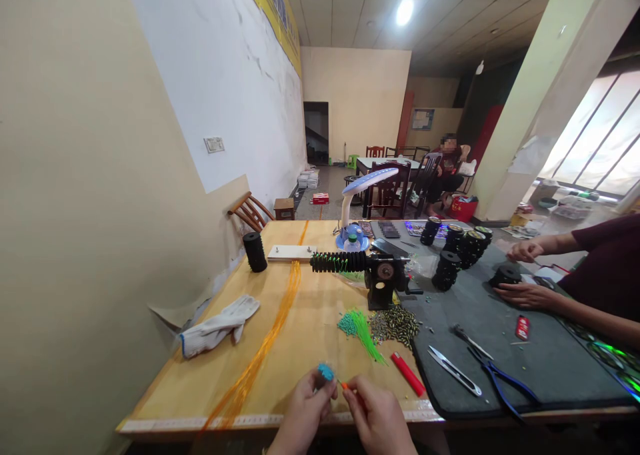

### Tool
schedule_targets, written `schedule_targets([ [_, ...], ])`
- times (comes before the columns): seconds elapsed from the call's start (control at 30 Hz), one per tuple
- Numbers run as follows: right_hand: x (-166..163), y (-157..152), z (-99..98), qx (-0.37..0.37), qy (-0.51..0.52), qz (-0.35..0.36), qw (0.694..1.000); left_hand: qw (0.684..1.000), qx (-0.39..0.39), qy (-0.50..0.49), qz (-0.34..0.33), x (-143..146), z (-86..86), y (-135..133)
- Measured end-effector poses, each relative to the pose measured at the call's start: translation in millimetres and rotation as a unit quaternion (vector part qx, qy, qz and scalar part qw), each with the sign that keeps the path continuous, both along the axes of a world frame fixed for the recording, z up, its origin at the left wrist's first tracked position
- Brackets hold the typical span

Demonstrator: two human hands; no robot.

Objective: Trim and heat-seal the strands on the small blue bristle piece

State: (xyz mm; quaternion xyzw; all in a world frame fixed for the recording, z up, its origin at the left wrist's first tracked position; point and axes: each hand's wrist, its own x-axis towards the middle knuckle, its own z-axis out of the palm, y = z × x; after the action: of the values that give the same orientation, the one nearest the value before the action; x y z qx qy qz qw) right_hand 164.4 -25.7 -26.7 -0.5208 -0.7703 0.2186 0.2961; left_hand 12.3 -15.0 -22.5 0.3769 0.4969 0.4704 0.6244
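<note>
1. A blue tuft (326, 373) is pinched in the left grip (303, 415), with the fingers pressed together, just above the bench's (165, 423) near edge.
2. A thin orange tip (344, 386) is pinched in the right grip (377, 418), just beside the tuft.
3. Orange strands (260, 355) are laid lengthwise across the bench, left of the grips.
4. Green strands (365, 335), teal beads (347, 324) and striped beads (395, 325) are heaped beyond the grips, near the bench's middle.
5. A red lighter (407, 374) is placed at the edge of a grey mat (500, 355), on which scissors (454, 371) and blue-handled pliers (503, 382) are laid.
6. A black spool (505, 275) is touched by a co-worker's hands (527, 295) near the bench's right edge.
</note>
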Motion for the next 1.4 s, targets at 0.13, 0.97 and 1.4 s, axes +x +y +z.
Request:
schedule_targets([
  [0.13,1,-1,-0.8,-0.06,0.096,0.015,0.993,1.0,-0.009,-0.003,-0.007,0,-0.3,1],
  [0.97,24,-34,24.6,-0.116,0.166,0.012,0.979,0.912,0.326,0.227,-0.107,-8,64.0,-28],
  [1.4,19,-59,46.6,-0.179,0.191,-0.002,0.965,0.847,0.353,0.31,-0.25,-22,48.1,-32],
])
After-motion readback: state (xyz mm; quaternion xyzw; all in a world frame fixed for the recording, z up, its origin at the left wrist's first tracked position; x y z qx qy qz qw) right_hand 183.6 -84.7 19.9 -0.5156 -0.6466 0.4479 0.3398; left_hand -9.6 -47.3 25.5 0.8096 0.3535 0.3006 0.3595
